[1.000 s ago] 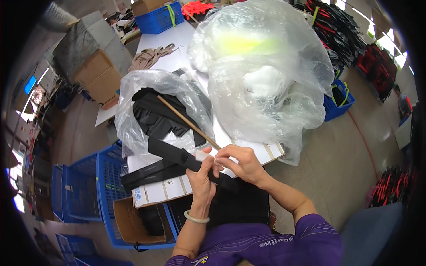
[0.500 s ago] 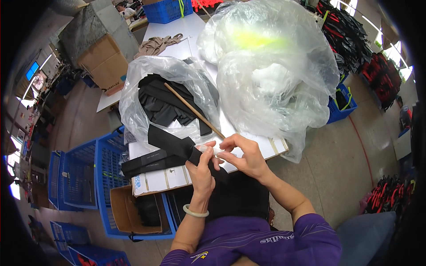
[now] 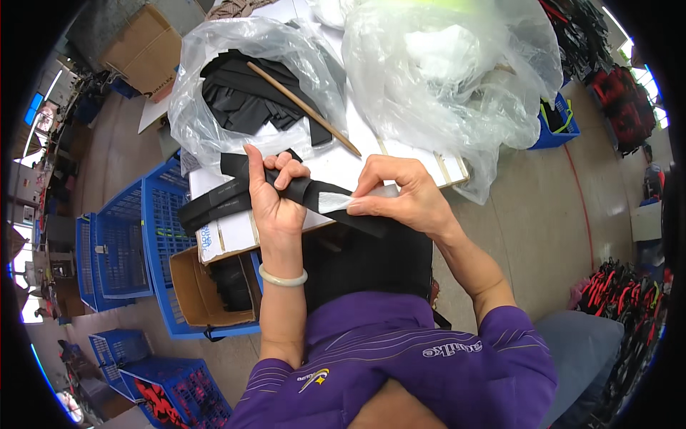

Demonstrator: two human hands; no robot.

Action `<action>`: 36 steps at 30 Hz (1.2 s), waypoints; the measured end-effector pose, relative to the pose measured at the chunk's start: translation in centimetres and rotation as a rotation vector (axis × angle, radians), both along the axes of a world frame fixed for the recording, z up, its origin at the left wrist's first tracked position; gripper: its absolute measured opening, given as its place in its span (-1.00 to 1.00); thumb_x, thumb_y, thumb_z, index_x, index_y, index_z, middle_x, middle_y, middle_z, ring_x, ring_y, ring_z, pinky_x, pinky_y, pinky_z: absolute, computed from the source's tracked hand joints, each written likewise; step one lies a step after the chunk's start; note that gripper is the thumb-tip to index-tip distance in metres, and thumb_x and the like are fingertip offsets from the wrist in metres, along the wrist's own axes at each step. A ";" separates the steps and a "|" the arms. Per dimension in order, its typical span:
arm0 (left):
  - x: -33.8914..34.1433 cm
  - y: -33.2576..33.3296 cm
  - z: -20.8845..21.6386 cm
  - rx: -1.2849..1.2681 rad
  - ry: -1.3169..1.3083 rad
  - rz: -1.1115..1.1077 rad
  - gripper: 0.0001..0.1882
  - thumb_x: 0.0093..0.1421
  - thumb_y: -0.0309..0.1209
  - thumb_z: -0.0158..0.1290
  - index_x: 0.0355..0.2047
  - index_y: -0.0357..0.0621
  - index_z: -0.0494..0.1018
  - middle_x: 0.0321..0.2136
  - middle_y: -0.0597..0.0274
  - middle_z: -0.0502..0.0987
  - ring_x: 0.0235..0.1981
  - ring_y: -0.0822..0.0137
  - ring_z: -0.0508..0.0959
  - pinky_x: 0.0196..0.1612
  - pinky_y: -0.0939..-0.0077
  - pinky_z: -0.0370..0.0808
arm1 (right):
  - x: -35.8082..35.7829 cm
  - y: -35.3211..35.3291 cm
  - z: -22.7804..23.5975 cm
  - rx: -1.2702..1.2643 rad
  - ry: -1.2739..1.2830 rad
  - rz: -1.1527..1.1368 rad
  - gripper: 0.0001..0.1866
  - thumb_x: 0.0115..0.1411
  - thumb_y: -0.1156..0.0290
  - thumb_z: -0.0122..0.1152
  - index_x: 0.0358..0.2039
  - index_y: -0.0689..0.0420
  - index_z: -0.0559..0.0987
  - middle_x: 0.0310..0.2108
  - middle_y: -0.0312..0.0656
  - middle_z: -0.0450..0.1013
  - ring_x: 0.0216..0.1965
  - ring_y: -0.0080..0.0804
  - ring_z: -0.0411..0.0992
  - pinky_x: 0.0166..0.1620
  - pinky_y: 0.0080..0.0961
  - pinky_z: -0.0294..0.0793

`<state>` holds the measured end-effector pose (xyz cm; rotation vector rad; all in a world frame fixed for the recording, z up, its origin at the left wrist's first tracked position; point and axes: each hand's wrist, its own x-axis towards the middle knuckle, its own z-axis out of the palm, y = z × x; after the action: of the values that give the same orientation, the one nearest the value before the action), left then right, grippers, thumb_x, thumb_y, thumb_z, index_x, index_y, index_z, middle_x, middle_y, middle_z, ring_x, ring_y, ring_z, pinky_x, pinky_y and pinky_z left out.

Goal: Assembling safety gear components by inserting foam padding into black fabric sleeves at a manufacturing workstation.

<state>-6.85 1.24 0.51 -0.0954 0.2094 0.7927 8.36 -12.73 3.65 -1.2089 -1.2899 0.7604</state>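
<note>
My left hand [image 3: 277,196] is curled around a black fabric strip [image 3: 303,190], its thumb sticking up. Against the end of that strip lies a flat white piece [image 3: 331,202], soft-looking, partly tucked into or under the black fabric; I cannot tell which. Thumb and fingers of my right hand [image 3: 407,194] pinch the white piece at its right end. Other black strips [image 3: 214,204] lie on the table edge by my left hand. Beyond my hands, a wooden stick [image 3: 304,107] rests across an open clear plastic bag [image 3: 187,100] full of black strips [image 3: 246,100].
A big clear plastic bag [image 3: 457,107] with white contents bulges over the right of the white table [image 3: 350,161]. Blue crates [image 3: 153,243] stand at the left, one with a cardboard box [image 3: 187,286] in it. Another blue crate [image 3: 554,136] sits on the floor at right.
The white piece, bunched between my fingers before, now lies stretched flat along the black strip. My left hand has turned and raised its thumb; the right has drawn rightward. The view has tilted down.
</note>
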 end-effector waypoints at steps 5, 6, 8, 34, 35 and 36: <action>0.5 -1.2 -0.2 0.005 0.059 -0.034 -0.57 0.07 -0.11 0.20 -0.62 -0.10 0.25 -0.67 0.36 0.15 -0.74 0.50 0.14 -0.51 0.62 0.30 | -0.8 1.0 -0.4 0.060 -0.322 -0.069 -0.82 -0.09 0.45 0.39 -0.58 0.23 0.52 -0.58 -0.23 0.41 -0.52 -0.46 0.36 -0.43 -0.57 0.29; 0.4 -1.4 -0.2 0.002 0.060 -0.032 -0.57 0.06 -0.10 0.20 -0.63 -0.10 0.26 -0.67 0.35 0.16 -0.74 0.49 0.15 -0.51 0.61 0.30 | -1.0 1.2 -1.0 0.136 -0.382 -0.142 -0.79 -0.12 0.44 0.39 -0.61 0.21 0.48 -0.61 -0.20 0.37 -0.54 -0.37 0.35 -0.43 -0.51 0.29; 0.4 -1.6 -0.2 -0.005 0.059 -0.030 -0.57 0.06 -0.10 0.20 -0.63 -0.10 0.26 -0.67 0.34 0.17 -0.73 0.48 0.15 -0.50 0.60 0.30 | -1.2 1.0 -0.9 0.197 -0.513 -0.218 -0.78 -0.13 0.45 0.37 -0.62 0.19 0.45 -0.62 -0.20 0.35 -0.55 -0.32 0.33 -0.44 -0.47 0.28; -0.5 -0.9 -0.4 0.019 0.099 0.079 -0.55 0.14 -0.05 0.11 -0.63 -0.11 0.25 -0.66 0.31 0.20 -0.74 0.46 0.16 -0.51 0.60 0.30 | -2.0 1.0 -1.5 0.205 -0.409 -0.032 -0.84 -0.08 0.58 0.33 -0.46 0.25 0.52 -0.49 -0.15 0.45 -0.50 -0.34 0.44 -0.44 -0.51 0.41; -0.5 -1.0 -0.2 0.017 0.106 0.089 -0.54 0.14 -0.04 0.11 -0.63 -0.11 0.25 -0.66 0.31 0.20 -0.74 0.46 0.16 -0.51 0.60 0.30 | -1.8 0.9 -1.7 0.257 -0.468 -0.042 -0.84 -0.08 0.59 0.33 -0.44 0.25 0.53 -0.47 -0.15 0.45 -0.49 -0.34 0.45 -0.43 -0.51 0.42; -0.4 -1.2 -0.3 0.015 0.107 0.084 -0.54 0.14 -0.04 0.11 -0.63 -0.11 0.25 -0.66 0.31 0.20 -0.74 0.46 0.16 -0.51 0.60 0.30 | -1.8 1.0 -1.9 0.253 -0.467 -0.045 -0.84 -0.08 0.59 0.33 -0.44 0.25 0.53 -0.47 -0.15 0.45 -0.49 -0.34 0.45 -0.43 -0.51 0.42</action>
<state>-7.24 0.09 0.19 -0.0484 0.3018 0.8842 6.54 -11.71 1.74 -1.2420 -1.6753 0.2718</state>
